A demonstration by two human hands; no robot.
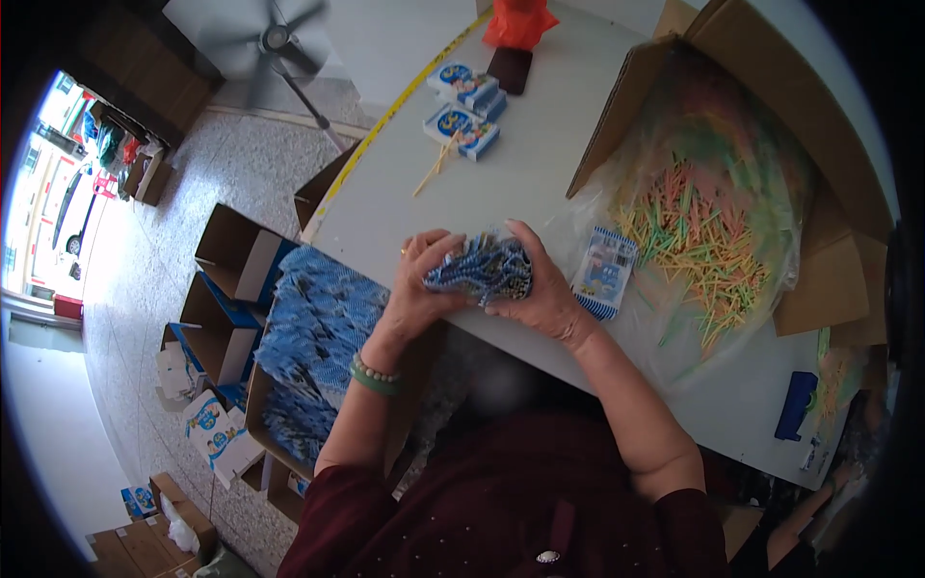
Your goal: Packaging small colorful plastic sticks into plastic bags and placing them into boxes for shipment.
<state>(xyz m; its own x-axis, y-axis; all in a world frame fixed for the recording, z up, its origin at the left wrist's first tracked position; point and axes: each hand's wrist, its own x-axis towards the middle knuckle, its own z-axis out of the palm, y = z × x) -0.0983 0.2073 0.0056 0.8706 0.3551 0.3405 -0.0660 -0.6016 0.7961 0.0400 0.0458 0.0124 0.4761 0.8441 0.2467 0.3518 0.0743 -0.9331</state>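
Between my two hands is a thick bundle of small blue packets (480, 270), their crimped edges turned up. My left hand (418, 285) presses in from the left, its fingers curled round that side. On the opposite side my right hand (549, 289) grips the bundle with the thumb along its top edge. A flat blue-and-white packet (605, 274) lies on the table right beside my right hand. Below and left of my left hand, a carton is heaped with many more blue packets (323, 323).
A large open carton (621, 116), lined with clear plastic, spills colourful thin sticks (689, 246) at right. Small printed boxes (461, 130), loose sticks (438, 166), a dark flat object (511, 69) and an orange bag (520, 24) sit farther back. Another person's arm (805, 525) shows at lower right.
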